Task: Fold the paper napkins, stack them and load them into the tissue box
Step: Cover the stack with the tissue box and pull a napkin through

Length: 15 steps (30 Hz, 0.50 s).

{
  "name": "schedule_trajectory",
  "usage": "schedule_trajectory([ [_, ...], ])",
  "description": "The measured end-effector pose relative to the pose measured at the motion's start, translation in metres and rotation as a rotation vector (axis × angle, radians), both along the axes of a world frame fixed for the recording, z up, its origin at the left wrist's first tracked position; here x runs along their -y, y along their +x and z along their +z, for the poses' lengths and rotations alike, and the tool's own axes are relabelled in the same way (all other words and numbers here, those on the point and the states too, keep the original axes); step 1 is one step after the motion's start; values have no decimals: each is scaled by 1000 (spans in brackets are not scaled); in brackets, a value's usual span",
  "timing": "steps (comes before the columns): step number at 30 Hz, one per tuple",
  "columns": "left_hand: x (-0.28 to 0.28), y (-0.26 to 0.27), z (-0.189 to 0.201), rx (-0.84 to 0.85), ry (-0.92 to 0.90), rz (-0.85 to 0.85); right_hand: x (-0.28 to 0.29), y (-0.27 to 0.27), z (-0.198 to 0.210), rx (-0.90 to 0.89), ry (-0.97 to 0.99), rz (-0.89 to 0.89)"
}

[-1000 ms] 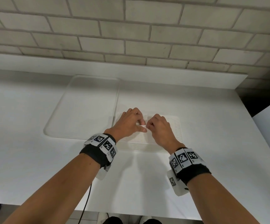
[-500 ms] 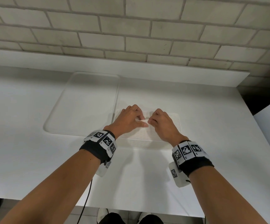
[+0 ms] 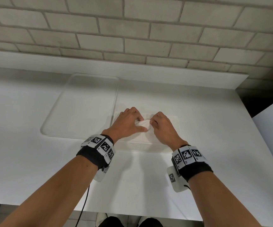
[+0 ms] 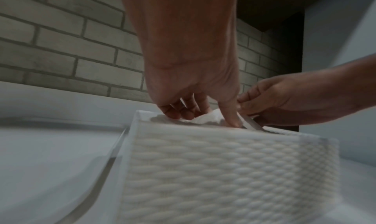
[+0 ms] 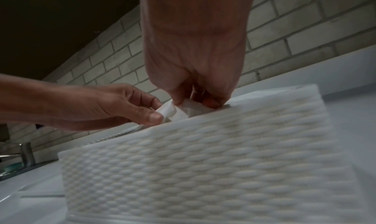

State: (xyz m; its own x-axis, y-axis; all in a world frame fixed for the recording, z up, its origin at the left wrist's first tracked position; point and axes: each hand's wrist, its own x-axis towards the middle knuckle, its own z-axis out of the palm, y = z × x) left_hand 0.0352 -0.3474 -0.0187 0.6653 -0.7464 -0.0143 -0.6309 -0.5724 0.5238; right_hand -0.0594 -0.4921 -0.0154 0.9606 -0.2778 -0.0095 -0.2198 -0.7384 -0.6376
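Note:
A white tissue box [image 3: 163, 138] with a woven-relief surface [image 4: 223, 171] [image 5: 203, 155] lies on the white counter. A white napkin [image 3: 143, 125] sticks up out of the slot in its top. My left hand [image 3: 129, 122] pinches the napkin [image 4: 205, 118] between thumb and fingers at the slot. My right hand [image 3: 161, 125] pinches the same napkin [image 5: 183, 111] from the other side, fingertips down at the slot. How many napkins lie inside the box is hidden.
A clear plastic tray [image 3: 83, 105] sits just left of the box, touching or nearly touching it. A brick wall with a low white ledge [image 3: 165, 74] runs behind. The counter's right edge [image 3: 253, 128] drops off; a tap [image 5: 26, 153] shows far left.
The napkin has come up out of the slot into a bulge between my hands, which have drawn slightly apart. The camera has tilted a little; the box has stayed put.

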Motion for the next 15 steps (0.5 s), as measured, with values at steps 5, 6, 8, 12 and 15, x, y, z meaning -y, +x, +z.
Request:
schedule_trajectory([
  [5, 3, -3, 6, 128, 74, -37, 1, -2, 5, -13, 56, -24],
  [6, 3, -3, 8, 131, 83, -46, 1, -1, 4, -22, 41, -29],
  [8, 1, -4, 10, 119, 84, -52, -2, 0, 2, -10, -37, -37],
  [12, -2, -7, 9, 145, 82, -62, -9, 0, -4, 73, -149, -41],
  [15, -8, -9, 9, 69, 7, -48, -6, -6, -4, 74, -115, -38],
])
